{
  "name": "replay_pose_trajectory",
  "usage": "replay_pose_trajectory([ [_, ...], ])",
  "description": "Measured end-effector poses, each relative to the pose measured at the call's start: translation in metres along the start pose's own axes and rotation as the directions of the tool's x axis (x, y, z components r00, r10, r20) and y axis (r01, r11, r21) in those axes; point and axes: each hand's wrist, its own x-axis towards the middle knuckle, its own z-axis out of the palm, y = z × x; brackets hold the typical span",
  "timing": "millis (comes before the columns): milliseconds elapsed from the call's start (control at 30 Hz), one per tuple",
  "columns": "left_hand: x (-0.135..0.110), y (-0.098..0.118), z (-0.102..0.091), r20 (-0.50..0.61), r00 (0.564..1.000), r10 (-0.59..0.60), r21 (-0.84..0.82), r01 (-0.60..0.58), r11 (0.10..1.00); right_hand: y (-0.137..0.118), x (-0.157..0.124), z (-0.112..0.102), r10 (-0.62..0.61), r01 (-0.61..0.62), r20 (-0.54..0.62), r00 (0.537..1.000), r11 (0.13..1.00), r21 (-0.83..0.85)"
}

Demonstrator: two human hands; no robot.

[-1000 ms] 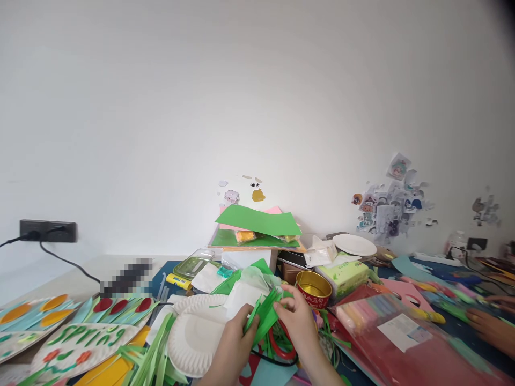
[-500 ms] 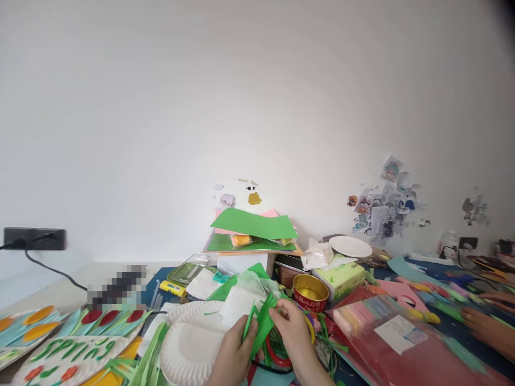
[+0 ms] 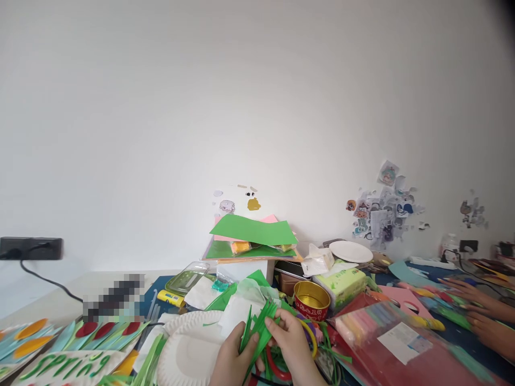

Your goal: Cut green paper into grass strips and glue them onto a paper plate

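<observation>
In the head view, my left hand is closed around the lower part of a bunch of green paper strips. My right hand pinches the upper right side of the same bunch. The cut ends fan out above my fingers. White paper plates lie just left of my left hand, and loose pale green strips lie beyond them. Behind the strips is a crumpled white tissue or plastic sheet. Red and yellow rings show partly under my right hand.
A red and gold tin stands behind my right hand, near a tissue pack. A red plastic folder lies right. A glue stick and a "Spring" craft are left. Another person's hands work at the far right.
The green strips have spread into a wider fan between my hands. My right hand has shifted slightly down. The other person's hands have moved left over the table.
</observation>
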Motion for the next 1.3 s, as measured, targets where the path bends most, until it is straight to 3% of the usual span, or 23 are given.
replay_pose_trajectory([
  [133, -0.001, 0.001, 0.000, -0.026, 1.000, 0.010, -0.056, -0.012, 0.998, -0.003, 0.000, 0.002, 0.068, -0.076, 0.100, 0.993, 0.994, 0.075],
  [300, -0.002, 0.004, 0.000, -0.034, 0.997, 0.062, -0.074, -0.065, 0.995, -0.005, -0.002, 0.006, 0.120, -0.145, 0.133, 0.984, 0.969, 0.200],
  [400, -0.003, 0.004, -0.002, -0.013, 0.999, 0.033, -0.046, -0.034, 0.998, -0.003, 0.002, 0.003, 0.057, -0.080, 0.127, 0.990, 0.980, 0.182],
  [567, -0.002, 0.004, -0.005, -0.004, 1.000, 0.013, -0.002, -0.013, 1.000, 0.000, 0.008, -0.008, -0.050, 0.054, -0.066, 0.997, 0.997, 0.060],
  [733, -0.003, 0.003, -0.002, -0.008, 1.000, 0.005, 0.033, -0.004, 0.999, 0.001, 0.005, -0.009, -0.192, 0.190, -0.121, 0.974, 0.981, -0.025],
  [900, -0.006, 0.006, -0.001, -0.030, 0.999, 0.038, 0.048, -0.037, 0.998, 0.001, 0.001, -0.002, -0.246, 0.230, -0.164, 0.955, 0.967, -0.109],
  [1033, -0.007, 0.007, 0.000, -0.047, 0.989, 0.140, 0.047, -0.138, 0.989, -0.002, -0.001, -0.001, -0.218, 0.196, -0.159, 0.963, 0.970, -0.143],
  [1133, -0.004, 0.003, 0.001, -0.013, 0.994, 0.106, 0.057, -0.105, 0.993, -0.003, -0.001, 0.001, -0.196, 0.176, -0.178, 0.964, 0.977, -0.121],
  [1233, -0.001, -0.001, 0.001, 0.009, 0.997, 0.078, 0.053, -0.078, 0.996, -0.001, 0.000, 0.003, -0.133, 0.140, -0.191, 0.973, 0.990, 0.025],
  [1300, 0.000, -0.002, 0.000, 0.007, 0.997, 0.072, 0.044, -0.072, 0.996, 0.001, 0.001, 0.005, -0.063, 0.077, -0.103, 0.993, 0.988, 0.133],
])
